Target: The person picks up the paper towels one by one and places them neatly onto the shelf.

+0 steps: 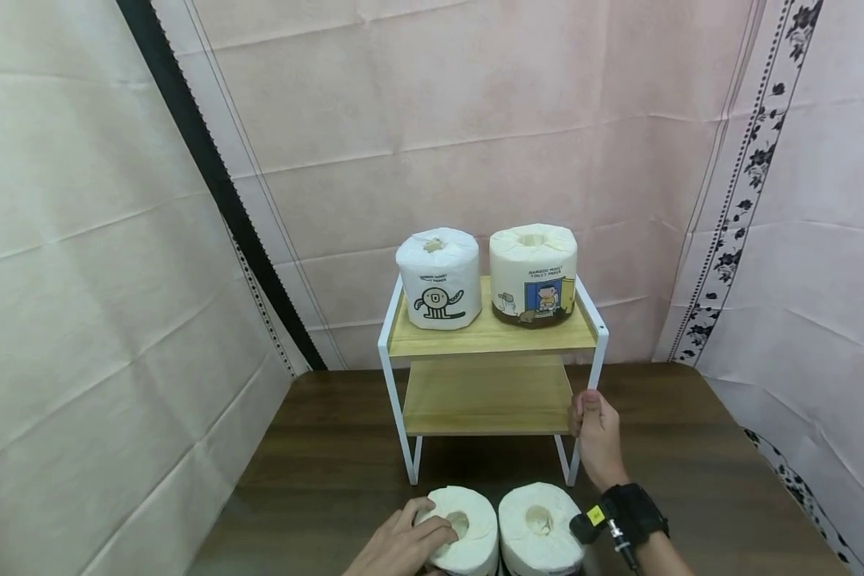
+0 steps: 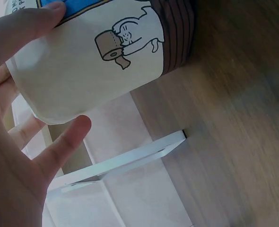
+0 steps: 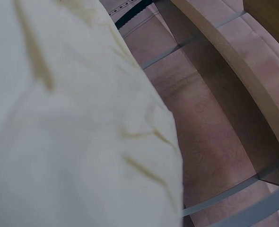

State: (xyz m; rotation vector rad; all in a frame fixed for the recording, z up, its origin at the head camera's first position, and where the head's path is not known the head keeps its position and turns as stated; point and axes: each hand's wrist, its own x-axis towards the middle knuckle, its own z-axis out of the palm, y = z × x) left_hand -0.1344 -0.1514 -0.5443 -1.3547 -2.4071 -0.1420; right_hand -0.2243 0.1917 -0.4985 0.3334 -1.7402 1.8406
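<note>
On the table (image 1: 317, 480), left hand (image 1: 406, 538) grips near-left toilet roll (image 1: 481, 530), thumb and fingers spread around its side; near-right toilet roll (image 1: 540, 550) just beside it. Right hand (image 1: 596, 432) clamped on right frame leg (image 1: 598, 360) of two-tier shelf (image 1: 486, 396), fingers curled. Top tier (image 1: 439, 344): white-wrapped roll (image 1: 439, 272), cream-wrapped roll (image 1: 511, 272), both upright. Near rolls cut off at bottom of head view; blurred white wrapper (image 3: 82, 142) blocks much of right wrist view

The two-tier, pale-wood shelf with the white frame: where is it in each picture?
Head: the pale-wood, white-framed shelf stands just right of and below centre.
Left wrist: partly visible, mainly a white leg below centre.
Right wrist: partly visible, boards and bars towards the right.
Shared landmark: the pale pinkish cloth backdrop.
</note>
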